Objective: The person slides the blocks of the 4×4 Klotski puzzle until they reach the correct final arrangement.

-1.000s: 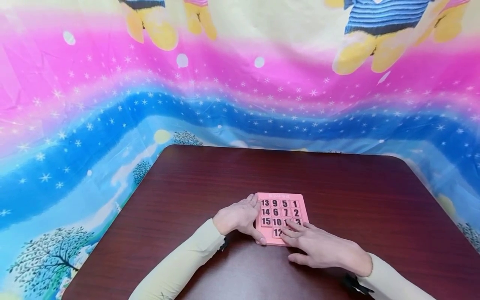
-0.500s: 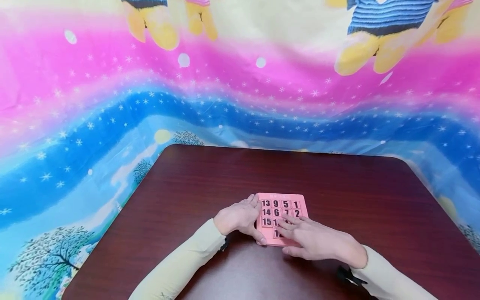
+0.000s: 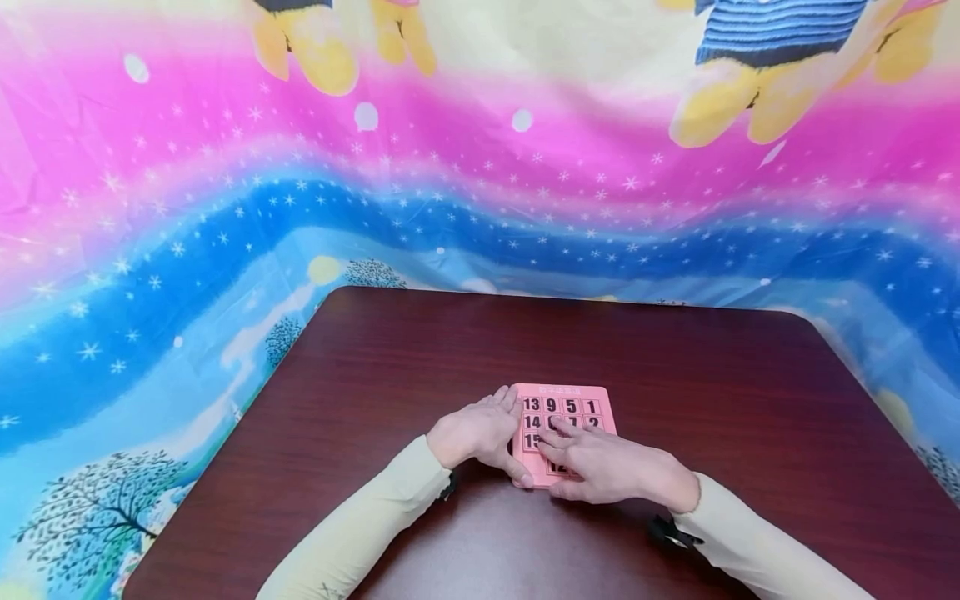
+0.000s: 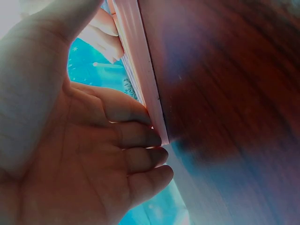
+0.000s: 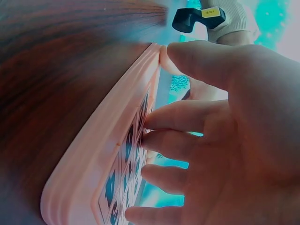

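Note:
A pink number sliding puzzle (image 3: pixel 600 393) lies flat on the table, with black-numbered tiles. The top row reads 13, 9, 5, 1. My left hand (image 3: pixel 478 433) rests along its left side, fingers at the far part and thumb at the near left corner. The left wrist view shows those fingers touching the puzzle's side wall (image 4: pixel 149 86). My right hand (image 3: pixel 618 465) lies over the lower right tiles, its fairly straight fingertips on them, as the right wrist view confirms. It hides several tiles. Bare pink shows left of tile 12 (image 3: pixel 557 467).
The dark brown wooden table (image 3: pixel 420 358) has rounded far corners. Behind and beside it hangs a printed cloth (image 3: pixel 480 167) in pink and blue. A black device (image 5: pixel 199 18) sits at the left sleeve's cuff.
My right hand has slid left across the tiles, now covering 10 and part of 6 and 15, while 3 and 11 went out of sight. My left hand stays put.

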`<state>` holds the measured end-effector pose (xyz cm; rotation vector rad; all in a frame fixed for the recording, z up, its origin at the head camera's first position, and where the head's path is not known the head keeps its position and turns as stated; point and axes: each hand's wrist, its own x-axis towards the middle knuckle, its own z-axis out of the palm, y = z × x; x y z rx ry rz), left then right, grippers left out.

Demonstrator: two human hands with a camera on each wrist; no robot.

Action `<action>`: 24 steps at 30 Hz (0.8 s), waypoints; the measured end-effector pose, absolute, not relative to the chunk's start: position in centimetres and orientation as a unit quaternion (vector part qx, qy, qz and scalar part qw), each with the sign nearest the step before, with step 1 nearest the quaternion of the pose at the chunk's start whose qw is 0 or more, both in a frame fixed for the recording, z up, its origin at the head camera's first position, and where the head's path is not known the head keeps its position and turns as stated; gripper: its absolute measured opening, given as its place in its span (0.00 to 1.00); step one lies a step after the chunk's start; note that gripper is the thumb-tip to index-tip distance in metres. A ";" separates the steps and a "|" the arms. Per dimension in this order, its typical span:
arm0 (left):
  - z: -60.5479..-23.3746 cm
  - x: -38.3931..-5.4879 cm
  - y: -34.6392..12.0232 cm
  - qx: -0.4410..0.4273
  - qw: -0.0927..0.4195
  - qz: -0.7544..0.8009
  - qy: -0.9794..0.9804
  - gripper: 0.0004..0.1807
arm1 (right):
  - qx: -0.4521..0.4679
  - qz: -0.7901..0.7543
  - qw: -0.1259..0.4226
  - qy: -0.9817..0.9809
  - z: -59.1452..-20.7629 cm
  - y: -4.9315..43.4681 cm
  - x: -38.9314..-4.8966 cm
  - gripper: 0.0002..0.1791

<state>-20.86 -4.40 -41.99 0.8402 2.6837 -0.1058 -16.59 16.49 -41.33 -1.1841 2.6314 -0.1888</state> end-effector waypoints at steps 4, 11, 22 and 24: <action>-42.2 -20.9 -4.4 0.293 0.163 -0.038 0.941 0.69 | -0.404 -0.063 0.119 0.905 -41.4 16.4 -16.5 0.34; -42.2 -21.1 -4.3 0.298 0.150 -0.049 0.941 0.69 | -0.405 -0.062 0.112 0.906 -41.5 16.4 -16.4 0.34; -42.0 -21.0 -4.3 0.295 0.147 -0.064 0.942 0.69 | -0.438 -0.036 0.089 0.894 -41.5 16.5 -15.2 0.35; -42.0 -21.0 -4.2 0.294 0.148 -0.064 0.942 0.69 | -0.447 -0.029 0.085 0.890 -41.5 16.6 -14.7 0.34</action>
